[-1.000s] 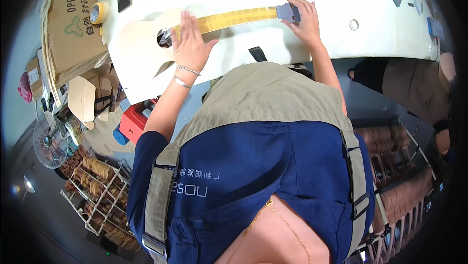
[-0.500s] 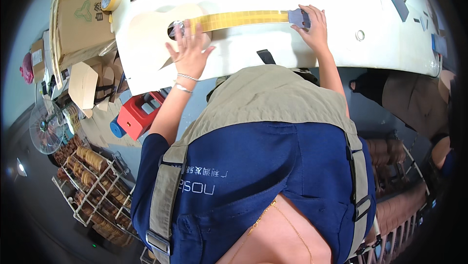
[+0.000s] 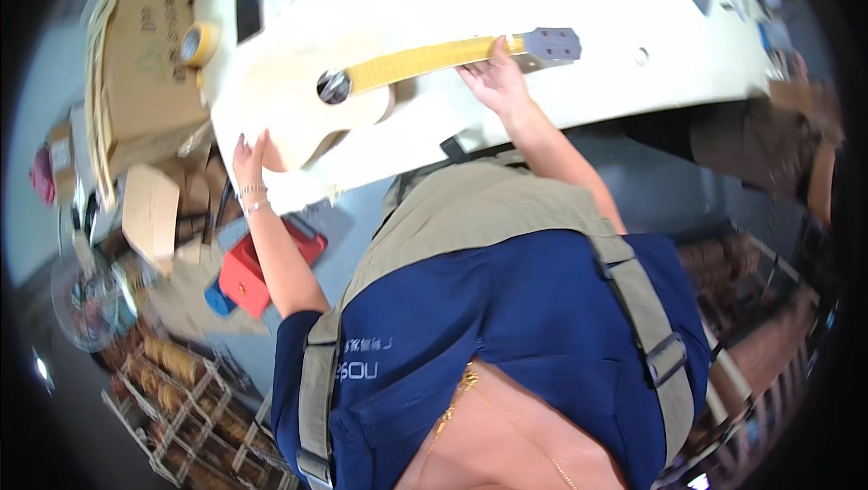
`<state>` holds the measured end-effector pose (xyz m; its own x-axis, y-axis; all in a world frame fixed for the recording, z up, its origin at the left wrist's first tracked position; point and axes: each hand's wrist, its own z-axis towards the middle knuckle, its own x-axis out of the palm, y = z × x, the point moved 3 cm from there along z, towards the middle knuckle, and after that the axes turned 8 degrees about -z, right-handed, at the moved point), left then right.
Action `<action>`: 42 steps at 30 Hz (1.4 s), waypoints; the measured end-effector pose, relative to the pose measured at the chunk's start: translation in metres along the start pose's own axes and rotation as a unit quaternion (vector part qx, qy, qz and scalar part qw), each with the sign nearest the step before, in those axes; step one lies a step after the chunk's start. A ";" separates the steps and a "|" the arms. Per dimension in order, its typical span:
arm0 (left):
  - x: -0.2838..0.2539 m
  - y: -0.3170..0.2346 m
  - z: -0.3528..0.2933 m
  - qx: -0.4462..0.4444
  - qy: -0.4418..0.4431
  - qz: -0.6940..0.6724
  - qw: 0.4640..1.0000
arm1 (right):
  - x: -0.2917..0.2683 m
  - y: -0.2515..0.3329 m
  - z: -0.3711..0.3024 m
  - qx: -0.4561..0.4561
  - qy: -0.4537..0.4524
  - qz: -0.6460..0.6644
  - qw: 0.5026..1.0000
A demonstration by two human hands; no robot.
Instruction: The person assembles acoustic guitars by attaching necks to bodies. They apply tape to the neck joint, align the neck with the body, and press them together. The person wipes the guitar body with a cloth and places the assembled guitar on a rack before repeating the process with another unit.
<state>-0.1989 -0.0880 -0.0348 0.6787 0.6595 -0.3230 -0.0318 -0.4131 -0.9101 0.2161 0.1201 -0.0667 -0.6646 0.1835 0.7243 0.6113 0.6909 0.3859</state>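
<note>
A pale wooden ukulele (image 3: 287,101) lies across the white table, its body to the left and its neck pointing right. Yellow tape (image 3: 411,63) covers the fretboard, and the dark grey headstock (image 3: 553,43) has several small holes. Something shiny shows inside the round soundhole (image 3: 334,86). My right hand (image 3: 499,83) holds the neck just below the headstock, thumb over the top and fingers underneath. At the near left edge of the body, my left hand (image 3: 250,163) grips the rim; some of its fingers are hidden.
On the white table (image 3: 615,2) are a phone (image 3: 249,8), a yellow tape roll (image 3: 200,43) and a small ring (image 3: 642,56). Left of it stands a cardboard box (image 3: 145,47), with a red stool (image 3: 262,271) below. A person (image 3: 750,142) is at the right.
My right hand has slid left from the headstock onto the neck. My left hand has gone from spread over the soundhole to the body's lower left edge. The view has tilted.
</note>
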 end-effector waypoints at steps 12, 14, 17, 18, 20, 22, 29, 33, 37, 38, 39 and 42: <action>0.167 -0.019 -0.084 -0.081 0.463 -0.334 0.817 | -0.047 0.024 -0.320 -0.392 -0.146 0.094 0.903; 0.215 -0.012 -0.105 -0.185 0.567 -0.308 0.742 | -0.036 0.022 -0.411 -0.520 -0.180 0.019 0.835; 0.266 -0.040 -0.200 -0.342 0.638 -0.253 0.642 | -0.030 0.004 -0.528 -0.723 -0.158 0.036 0.671; 0.286 -0.025 -0.213 -0.331 0.683 -0.207 0.617 | -0.036 -0.015 -0.557 -0.751 -0.121 0.040 0.648; 0.325 0.012 -0.246 -0.290 0.752 -0.102 0.584 | -0.047 -0.035 -0.595 -0.788 -0.124 0.073 0.599; 0.346 0.040 -0.272 -0.285 0.763 0.057 0.578 | -0.061 -0.049 -0.593 -0.807 -0.155 0.134 0.553; 0.382 0.130 -0.274 -0.284 0.730 0.315 0.535 | -0.178 -0.063 -0.473 -0.736 -0.482 -0.032 0.474; 0.391 0.152 -0.256 -0.216 0.704 0.296 0.608 | -0.277 -0.081 -0.474 -0.602 -0.621 -0.097 0.493; 0.386 0.157 -0.267 -0.119 0.666 0.362 0.642 | -0.366 -0.088 -0.483 -0.489 -0.700 -0.142 0.500; 0.387 0.160 -0.276 -0.096 0.660 0.384 0.638 | -0.392 -0.092 -0.486 -0.516 -0.691 -0.109 0.495; 0.386 0.159 -0.283 -0.067 0.656 0.403 0.634 | -0.412 -0.094 -0.489 -0.542 -0.675 -0.078 0.494; 0.383 0.162 -0.307 0.010 0.642 0.465 0.609 | -0.470 -0.100 -0.516 -0.630 -0.619 0.004 0.468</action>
<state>0.2813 -0.0952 -0.2259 0.3751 -0.8946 -0.2431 -0.8405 -0.2176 -0.4961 0.6894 -0.3958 -0.1507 0.0768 0.9867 0.1430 -0.1351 -0.1318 0.9820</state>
